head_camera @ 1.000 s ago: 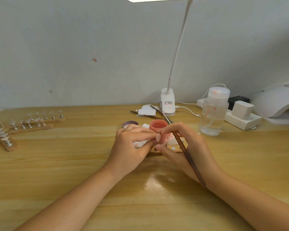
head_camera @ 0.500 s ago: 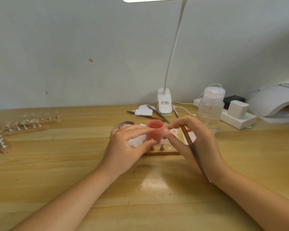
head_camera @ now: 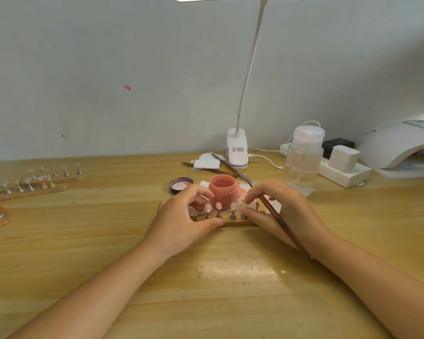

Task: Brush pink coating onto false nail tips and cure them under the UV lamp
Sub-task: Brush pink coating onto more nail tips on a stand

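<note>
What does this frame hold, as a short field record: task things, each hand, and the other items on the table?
coating: open pink jar standing behind the wooden strip of nail stands
jar lid: dark round lid lying left of the jar
left hand: thumb on the strip's near edge, fingers curled above it
right hand: holds brown-handled brush, fingertips at the strip's right end
UV lamp: white domed lamp, far right
spare strips: wooden strips with clear tips, far left
bottle: clear pump bottle
</note>
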### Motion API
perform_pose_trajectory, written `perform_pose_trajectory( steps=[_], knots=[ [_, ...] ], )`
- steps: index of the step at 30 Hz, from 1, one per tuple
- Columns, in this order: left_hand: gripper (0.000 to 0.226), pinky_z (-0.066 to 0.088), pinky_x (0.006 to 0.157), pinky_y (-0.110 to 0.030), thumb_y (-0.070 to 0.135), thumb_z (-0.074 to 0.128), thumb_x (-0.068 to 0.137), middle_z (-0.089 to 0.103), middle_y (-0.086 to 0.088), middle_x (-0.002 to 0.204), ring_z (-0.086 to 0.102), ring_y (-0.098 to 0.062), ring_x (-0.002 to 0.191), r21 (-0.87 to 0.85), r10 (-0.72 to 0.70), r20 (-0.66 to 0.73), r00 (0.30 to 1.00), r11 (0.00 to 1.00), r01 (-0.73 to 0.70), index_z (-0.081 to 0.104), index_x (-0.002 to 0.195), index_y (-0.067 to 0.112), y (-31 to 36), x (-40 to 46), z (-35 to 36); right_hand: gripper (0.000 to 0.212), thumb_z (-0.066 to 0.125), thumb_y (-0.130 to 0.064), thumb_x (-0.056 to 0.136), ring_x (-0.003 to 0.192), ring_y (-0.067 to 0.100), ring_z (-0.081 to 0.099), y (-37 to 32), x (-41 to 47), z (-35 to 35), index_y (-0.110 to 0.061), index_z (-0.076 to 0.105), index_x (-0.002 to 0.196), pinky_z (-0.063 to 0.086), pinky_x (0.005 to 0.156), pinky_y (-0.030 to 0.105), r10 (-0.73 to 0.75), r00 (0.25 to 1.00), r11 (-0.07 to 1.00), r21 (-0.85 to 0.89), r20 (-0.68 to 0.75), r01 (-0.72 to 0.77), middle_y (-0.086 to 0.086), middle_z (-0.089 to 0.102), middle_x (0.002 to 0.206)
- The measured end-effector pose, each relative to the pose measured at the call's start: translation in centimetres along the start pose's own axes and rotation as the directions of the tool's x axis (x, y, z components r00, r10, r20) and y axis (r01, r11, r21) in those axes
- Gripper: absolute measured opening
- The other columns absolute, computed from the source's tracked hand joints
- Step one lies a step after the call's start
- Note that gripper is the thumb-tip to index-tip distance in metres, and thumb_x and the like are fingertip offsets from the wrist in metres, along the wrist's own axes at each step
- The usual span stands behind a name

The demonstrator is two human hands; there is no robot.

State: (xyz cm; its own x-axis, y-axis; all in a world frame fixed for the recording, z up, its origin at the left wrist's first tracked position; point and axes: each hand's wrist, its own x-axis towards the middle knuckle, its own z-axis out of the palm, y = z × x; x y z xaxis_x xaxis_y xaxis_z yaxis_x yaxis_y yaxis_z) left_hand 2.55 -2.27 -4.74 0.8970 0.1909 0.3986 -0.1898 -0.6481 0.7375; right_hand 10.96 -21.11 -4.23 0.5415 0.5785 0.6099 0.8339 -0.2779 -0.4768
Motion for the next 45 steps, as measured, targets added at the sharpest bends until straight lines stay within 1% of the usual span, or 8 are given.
perform_pose_trajectory(
  steps=[6, 15, 20, 24, 29, 32, 36, 45],
  knots=[
    [0.035, 0.047, 0.082, -0.022, 0.021, 0.081, 0.063, 0.063, 0.021, 0.07, 0.061, -0.001, 0.082, -0.007, -0.004, 0.018, 1.0, 1.0, 0.004, 0.056, 0.085, 0.032, -0.2, 0.1, 0.1, 0.035, 0.061, -0.054, 0.069, 0.093, -0.001, 0.056, 0.4, -0.1, -1.1, -0.025, 0.063, 0.089, 0.04, 0.08, 0.009, 0.014, 1.0, 1.0, 0.014, 0.013, -0.014, -0.016, 0.064, 0.093],
    [0.035, 0.047, 0.085, -0.023, 0.021, 0.081, 0.063, 0.061, 0.025, 0.07, 0.061, 0.001, 0.08, -0.008, -0.003, 0.023, 1.0, 1.0, 0.003, 0.055, 0.086, 0.029, -0.1, 0.1, 0.0, 0.016, 0.073, -0.015, 0.075, 0.079, 0.007, 0.061, 0.7, -0.2, -1.4, -0.02, 0.06, 0.084, 0.048, 0.079, 0.024, 0.052, 0.998, 0.997, 0.062, 0.048, -0.055, -0.007, 0.064, 0.081],
    [0.035, 0.047, 0.082, -0.016, 0.021, 0.081, 0.064, 0.062, 0.027, 0.072, 0.06, 0.003, 0.08, -0.005, 0.011, 0.028, 1.0, 1.0, -0.011, 0.054, 0.085, 0.031, -0.1, 0.1, 0.0, 0.015, 0.072, -0.007, 0.076, 0.07, 0.003, 0.063, 0.5, -0.2, -1.6, -0.012, 0.06, 0.082, 0.047, 0.069, 0.011, 0.1, 0.995, 0.982, 0.161, 0.027, -0.103, -0.001, 0.066, 0.077],
    [0.035, 0.046, 0.081, -0.017, 0.021, 0.08, 0.065, 0.06, 0.028, 0.071, 0.06, 0.001, 0.081, 0.018, 0.019, 0.021, 1.0, 1.0, -0.02, 0.055, 0.086, 0.032, 0.1, 0.0, 0.0, 0.021, 0.072, -0.008, 0.076, 0.074, -0.002, 0.062, 0.5, 0.0, -1.4, -0.021, 0.057, 0.083, 0.047, 0.071, 0.008, 0.155, 0.984, 0.971, 0.195, -0.085, -0.136, -0.008, 0.063, 0.077],
    [0.032, 0.041, 0.091, -0.035, 0.034, 0.08, 0.066, 0.06, 0.023, 0.077, 0.057, 0.001, 0.082, 0.138, 0.109, -0.036, 0.993, 0.985, -0.103, 0.054, 0.084, 0.041, 0.5, -0.4, 0.0, 0.024, 0.075, -0.009, 0.074, 0.083, 0.0, 0.058, -0.7, 0.0, -0.4, -0.022, 0.058, 0.086, 0.045, 0.076, 0.01, -0.006, 0.967, 0.998, 0.063, -0.253, 0.022, -0.016, 0.06, 0.083],
    [0.027, 0.032, 0.085, -0.025, 0.048, 0.071, 0.064, 0.056, 0.024, 0.08, 0.051, 0.003, 0.084, 0.256, 0.262, -0.147, 0.954, 0.942, -0.219, 0.05, 0.08, 0.042, 1.0, -0.5, 0.1, 0.02, 0.074, -0.016, 0.076, 0.082, 0.002, 0.059, -1.9, -0.2, 0.4, -0.018, 0.06, 0.091, 0.049, 0.074, 0.017, -0.105, 0.955, 0.991, 0.048, -0.278, 0.123, -0.014, 0.06, 0.082],
    [0.015, 0.023, 0.086, -0.017, 0.051, 0.059, 0.072, 0.056, 0.025, 0.088, 0.048, 0.007, 0.091, 0.266, 0.385, -0.129, 0.914, 0.901, -0.342, 0.054, 0.083, 0.042, 1.4, -0.7, 0.2, 0.016, 0.066, -0.027, 0.08, 0.082, 0.006, 0.064, -3.4, -0.4, 1.5, -0.017, 0.059, 0.091, 0.052, 0.071, 0.029, -0.167, 0.961, 0.978, 0.09, -0.219, 0.19, -0.007, 0.066, 0.086],
    [0.02, 0.031, 0.082, -0.029, 0.037, 0.06, 0.075, 0.062, 0.018, 0.082, 0.051, -0.001, 0.086, 0.251, 0.427, -0.143, 0.893, 0.888, -0.385, 0.071, 0.075, 0.02, 1.3, -0.6, 0.2, 0.025, 0.069, -0.024, 0.08, 0.085, 0.003, 0.062, -3.8, -0.5, 2.1, -0.031, 0.051, 0.096, 0.047, 0.075, 0.01, -0.164, 0.968, 0.979, 0.088, -0.191, 0.184, -0.007, 0.067, 0.091]
  ],
)
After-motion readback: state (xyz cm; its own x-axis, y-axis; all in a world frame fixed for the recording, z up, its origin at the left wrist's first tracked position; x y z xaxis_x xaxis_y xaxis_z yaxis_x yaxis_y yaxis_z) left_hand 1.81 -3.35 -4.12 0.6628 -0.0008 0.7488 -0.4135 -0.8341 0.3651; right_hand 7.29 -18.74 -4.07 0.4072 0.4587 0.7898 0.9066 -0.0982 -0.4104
